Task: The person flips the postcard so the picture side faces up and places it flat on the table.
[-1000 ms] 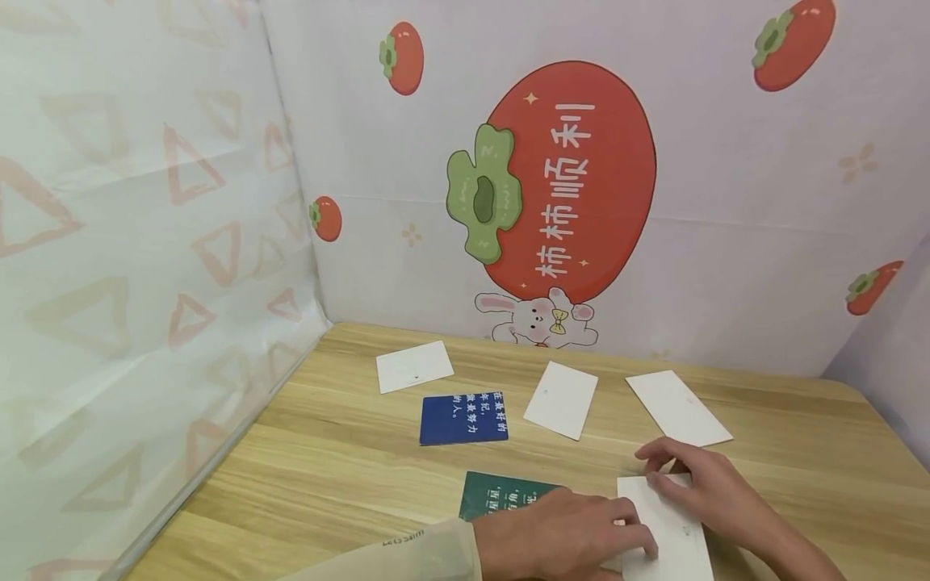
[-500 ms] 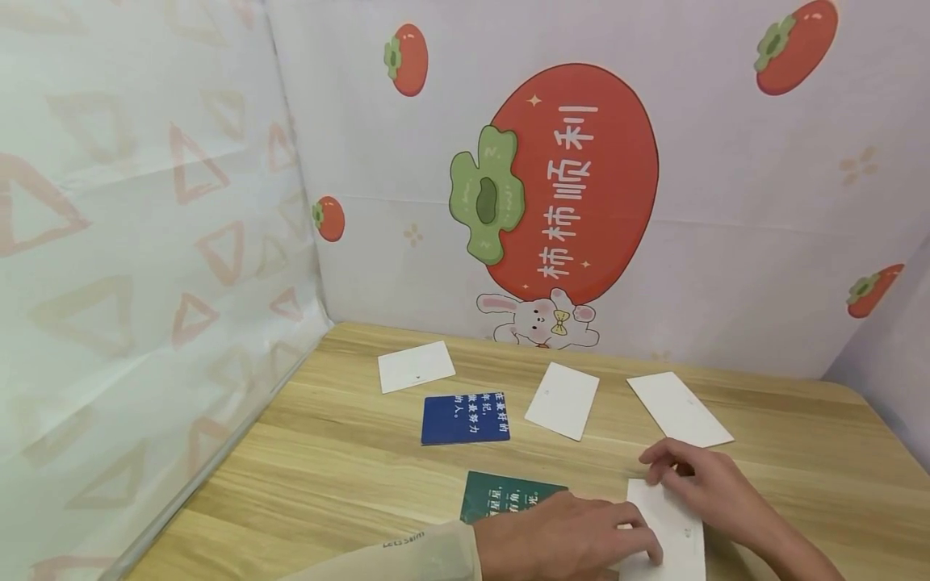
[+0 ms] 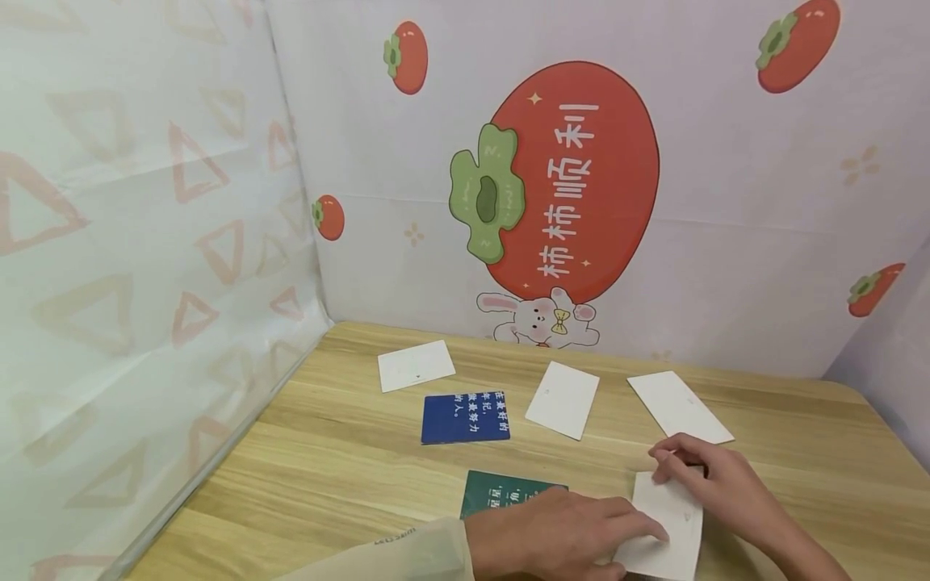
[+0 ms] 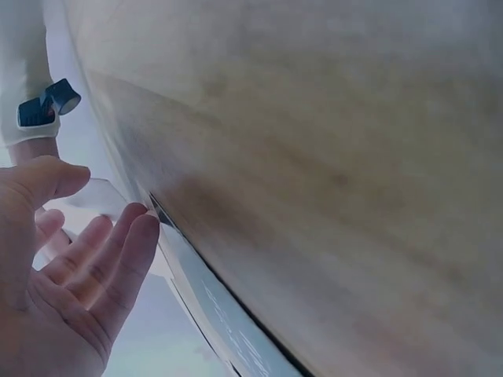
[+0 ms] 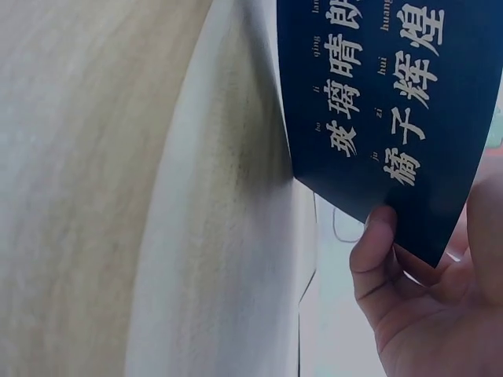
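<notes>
My right hand (image 3: 715, 484) pinches a card (image 3: 664, 520) by its upper right edge, white side up in the head view. The right wrist view shows this card's dark blue underside (image 5: 361, 102) with white Chinese characters, lifted at a slant off the table. My left hand (image 3: 559, 532) reaches over the card from the left, its index finger straight along the white surface. In the left wrist view the left hand (image 4: 86, 267) has loosely bent fingers, the thumb well apart. A green card (image 3: 501, 492) with white writing lies partly hidden beneath the left hand.
On the wooden table (image 3: 291, 476) lie a blue card (image 3: 465, 418) with writing and three white cards: one at the back left (image 3: 416, 365), one in the middle (image 3: 563, 400), one at the right (image 3: 680, 407). Printed cloth walls (image 3: 741, 282) bound the table behind and at the left.
My right hand has shifted slightly right with the card, which now looks shorter and more tilted. My left index finger has straightened over it. The other cards lie as before.
</notes>
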`<state>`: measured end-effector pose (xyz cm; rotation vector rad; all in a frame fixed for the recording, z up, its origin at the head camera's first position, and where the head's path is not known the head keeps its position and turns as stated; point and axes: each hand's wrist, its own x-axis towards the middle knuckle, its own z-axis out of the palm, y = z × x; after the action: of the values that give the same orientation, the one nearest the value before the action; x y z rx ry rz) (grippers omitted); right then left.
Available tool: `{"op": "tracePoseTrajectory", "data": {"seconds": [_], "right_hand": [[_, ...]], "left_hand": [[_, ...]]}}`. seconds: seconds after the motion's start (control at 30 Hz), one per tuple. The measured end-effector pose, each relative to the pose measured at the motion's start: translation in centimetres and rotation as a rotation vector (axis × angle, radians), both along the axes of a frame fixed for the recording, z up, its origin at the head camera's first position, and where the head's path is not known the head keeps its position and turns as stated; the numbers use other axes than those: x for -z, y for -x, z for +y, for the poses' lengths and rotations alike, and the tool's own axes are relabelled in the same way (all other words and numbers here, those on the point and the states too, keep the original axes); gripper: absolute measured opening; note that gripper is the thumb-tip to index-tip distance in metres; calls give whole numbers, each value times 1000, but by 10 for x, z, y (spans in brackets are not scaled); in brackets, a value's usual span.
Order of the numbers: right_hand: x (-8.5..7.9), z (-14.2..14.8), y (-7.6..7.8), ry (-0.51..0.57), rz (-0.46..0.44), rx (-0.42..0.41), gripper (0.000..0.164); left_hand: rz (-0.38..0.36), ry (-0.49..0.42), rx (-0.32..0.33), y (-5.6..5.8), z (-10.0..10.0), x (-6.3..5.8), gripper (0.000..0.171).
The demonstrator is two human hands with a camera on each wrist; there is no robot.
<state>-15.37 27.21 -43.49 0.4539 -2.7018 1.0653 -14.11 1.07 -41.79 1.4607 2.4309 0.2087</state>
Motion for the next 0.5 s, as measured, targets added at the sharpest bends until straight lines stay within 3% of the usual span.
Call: {"op": "tracePoseTrajectory", "data": {"seconds": [0.2, 0.5], "right_hand": [[1, 3, -1, -2, -15, 15, 8], [4, 6, -2, 4, 39, 14, 10]], "left_hand": [[24, -28, 20, 2, -3, 0, 59], [-10, -29, -52, 1, -2, -2, 59]]}}
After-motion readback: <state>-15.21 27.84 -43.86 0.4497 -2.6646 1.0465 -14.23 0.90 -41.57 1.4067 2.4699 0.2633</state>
